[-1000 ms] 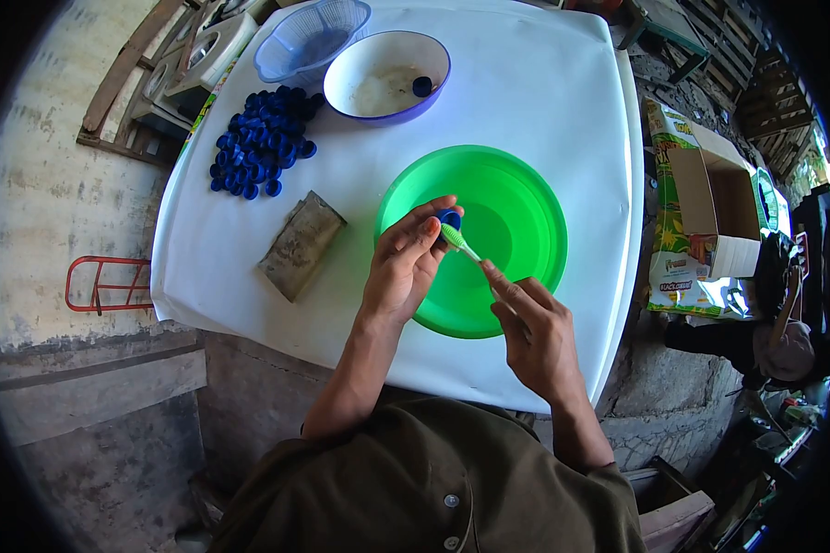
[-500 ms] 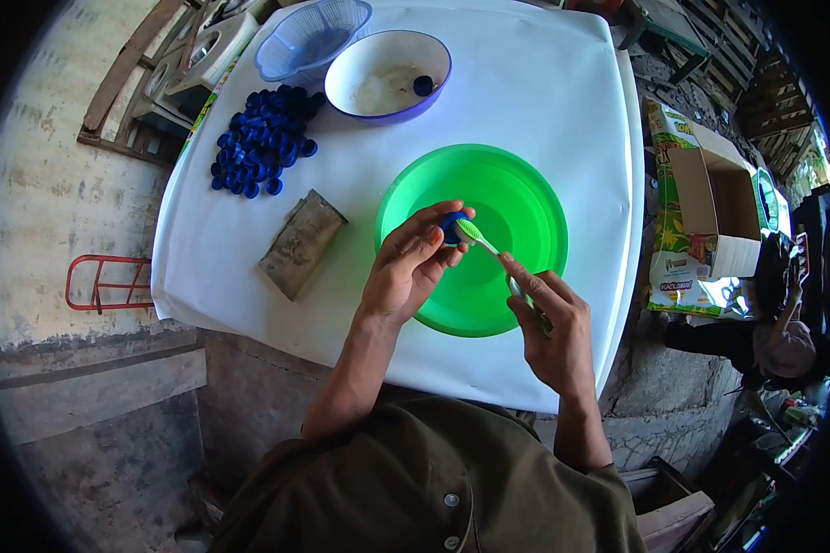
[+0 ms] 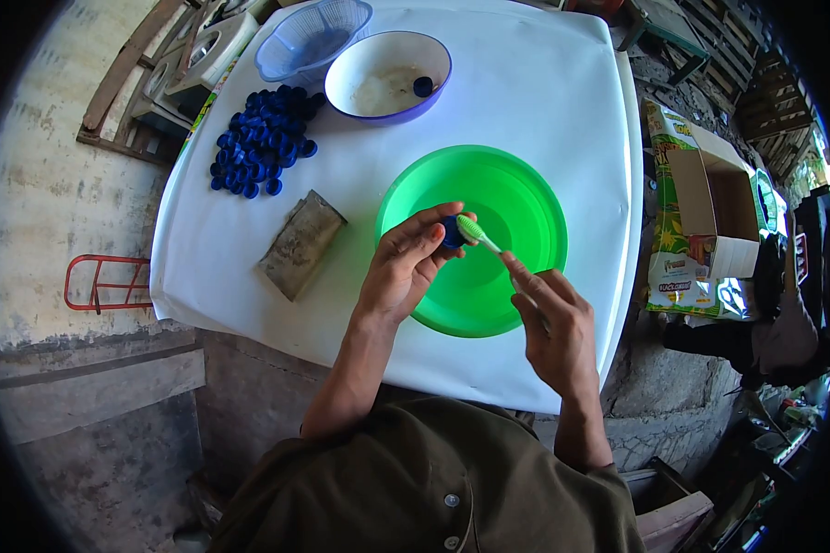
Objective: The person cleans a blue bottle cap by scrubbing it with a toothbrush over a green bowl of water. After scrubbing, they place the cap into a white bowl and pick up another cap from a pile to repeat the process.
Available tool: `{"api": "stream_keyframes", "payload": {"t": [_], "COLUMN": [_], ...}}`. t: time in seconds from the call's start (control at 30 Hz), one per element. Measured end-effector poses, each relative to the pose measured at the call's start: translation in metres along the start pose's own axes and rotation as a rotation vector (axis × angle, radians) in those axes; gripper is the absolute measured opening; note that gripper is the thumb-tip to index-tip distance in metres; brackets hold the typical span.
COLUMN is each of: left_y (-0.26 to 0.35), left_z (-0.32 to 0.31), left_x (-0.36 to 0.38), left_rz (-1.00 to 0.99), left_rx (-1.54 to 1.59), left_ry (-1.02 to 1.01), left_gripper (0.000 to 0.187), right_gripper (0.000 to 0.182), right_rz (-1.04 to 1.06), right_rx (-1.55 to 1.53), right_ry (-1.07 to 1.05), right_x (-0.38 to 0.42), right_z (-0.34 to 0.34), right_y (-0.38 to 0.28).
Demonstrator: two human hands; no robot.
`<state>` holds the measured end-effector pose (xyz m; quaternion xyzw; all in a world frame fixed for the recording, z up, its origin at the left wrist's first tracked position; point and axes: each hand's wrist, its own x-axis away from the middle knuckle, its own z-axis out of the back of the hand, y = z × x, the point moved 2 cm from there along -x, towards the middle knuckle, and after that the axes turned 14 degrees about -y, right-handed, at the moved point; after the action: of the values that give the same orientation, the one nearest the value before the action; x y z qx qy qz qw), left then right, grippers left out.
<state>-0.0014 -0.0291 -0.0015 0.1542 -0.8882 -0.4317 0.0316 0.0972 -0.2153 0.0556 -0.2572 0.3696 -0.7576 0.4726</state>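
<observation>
Between the fingers of my left hand (image 3: 404, 263) is a blue bottle cap (image 3: 452, 232), held over the left part of a green basin (image 3: 535, 194). My right hand (image 3: 555, 323) is closed around the handle of a toothbrush (image 3: 471, 230) with green bristles. Its head overlaps the cap's right side in this view. Left of the basin lies a grey, worn block (image 3: 302, 244). Further back, a heap of blue bottle caps (image 3: 263, 138) is spread on the white table cover (image 3: 526, 83).
A purple-rimmed white bowl (image 3: 378, 115) holds one blue cap (image 3: 422, 87). Behind it sits a translucent bluish basket (image 3: 309, 41). An open cardboard box (image 3: 696, 198) stands right of the table, near another person (image 3: 784, 341). A red metal rack (image 3: 111, 283) is at the left wall.
The toothbrush head has shifted slightly, and the cap in my left hand has turned a little. At the far right, the other person has changed posture.
</observation>
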Motion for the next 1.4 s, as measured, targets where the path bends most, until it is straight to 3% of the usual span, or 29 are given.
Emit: {"api": "stream_keyframes", "payload": {"t": [0.47, 0.57, 0.77, 1.0, 1.17, 1.27, 1.4], "left_y": [0.007, 0.010, 0.010, 0.011, 0.004, 0.003, 0.004], "left_z": [0.005, 0.001, -0.001, -0.005, 0.001, 0.003, -0.003], "left_x": [0.003, 0.002, 0.000, -0.006, -0.002, -0.004, -0.003], "left_rz": [0.087, 0.103, -0.040, -0.107, -0.161, -0.180, -0.120], "left_rx": [-0.149, -0.151, -0.160, -0.038, 0.006, 0.000, -0.017], "left_ry": [0.054, 0.035, -0.034, -0.110, -0.167, -0.169, -0.094], "left_gripper": [0.029, 0.028, 0.027, 0.025, 0.024, 0.024, 0.030], "right_gripper": [0.055, 0.055, 0.056, 0.055, 0.055, 0.054, 0.055], "right_rz": [0.024, 0.038, 0.042, 0.035, -0.012, 0.005, 0.093], "right_rx": [0.030, 0.015, -0.084, 0.017, -0.138, -0.015, -0.103], "right_ry": [-0.106, -0.029, -0.085, 0.026, -0.058, 0.008, 0.002], "right_x": [0.004, 0.001, 0.002, 0.001, 0.002, 0.001, 0.001], "right_z": [-0.010, -0.006, -0.013, -0.017, -0.009, -0.016, -0.022], "right_y": [-0.001, 0.000, 0.000, -0.001, 0.001, 0.000, 0.002]}}
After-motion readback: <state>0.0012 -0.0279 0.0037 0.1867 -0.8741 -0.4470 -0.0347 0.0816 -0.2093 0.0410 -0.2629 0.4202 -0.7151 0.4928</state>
